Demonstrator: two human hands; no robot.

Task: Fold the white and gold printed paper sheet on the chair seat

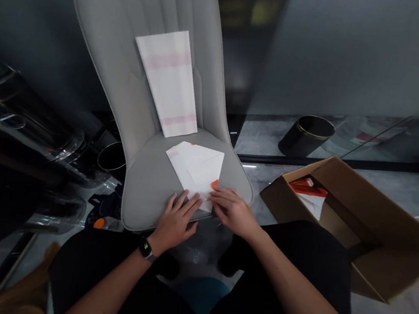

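Observation:
A folded white sheet of paper (198, 168) with small orange patches lies on the grey chair seat (143, 189), its near end by the seat's front edge. My left hand (178, 220), with a watch on the wrist, rests with its fingers spread flat and the tips on the paper's near left edge. At the near right edge, my right hand (235, 213) is closed, fingers together on the paper just below an orange patch. Its thumb is partly hidden. Behind this sheet, a longer folded paper (170, 87) with faint pink bands leans against the backrest (107, 20).
On the floor at the right stands an open cardboard box (382, 252) holding a red, orange and white folded paper (310, 196). A black bin (304, 138) is seen beyond it by the glass. Plastic-wrapped dark cylinders (67, 153) are at the left.

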